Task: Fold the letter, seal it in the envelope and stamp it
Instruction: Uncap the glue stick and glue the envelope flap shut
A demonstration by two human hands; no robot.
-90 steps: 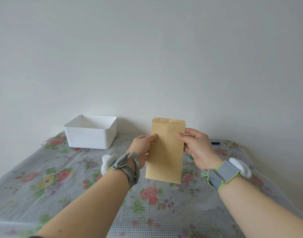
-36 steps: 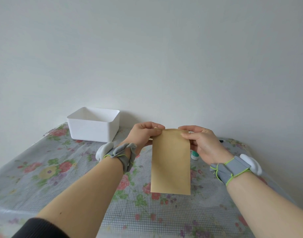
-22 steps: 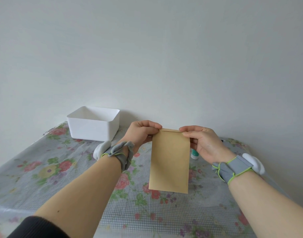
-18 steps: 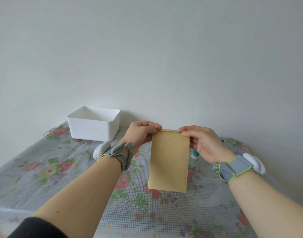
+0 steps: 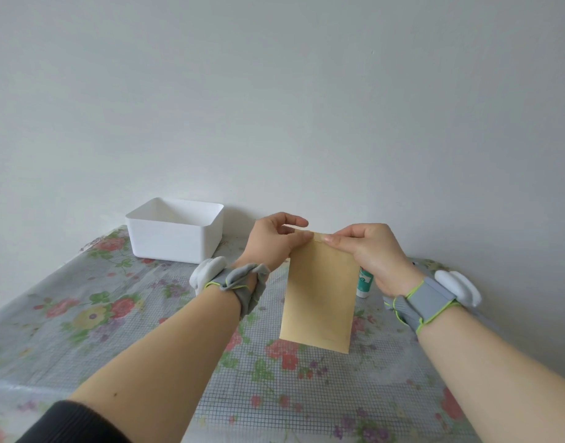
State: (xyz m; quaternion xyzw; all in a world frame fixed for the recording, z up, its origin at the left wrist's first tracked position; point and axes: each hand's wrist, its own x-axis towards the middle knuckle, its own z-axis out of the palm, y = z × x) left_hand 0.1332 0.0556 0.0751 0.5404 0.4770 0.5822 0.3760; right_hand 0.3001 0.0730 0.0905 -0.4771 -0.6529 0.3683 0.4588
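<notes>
Right hand [image 5: 370, 254] has slid inward toward left hand [image 5: 271, 241], covering envelope [image 5: 319, 298] corner.

Forearms stretched forward, left grip [image 5: 271, 243] and right grip [image 5: 372, 254] close together — both pinching the envelope [image 5: 319, 298]

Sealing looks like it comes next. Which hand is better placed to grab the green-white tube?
Probably the right hand: the green-white tube stands just beside it; the left hand pinches the envelope on the far side.
</notes>
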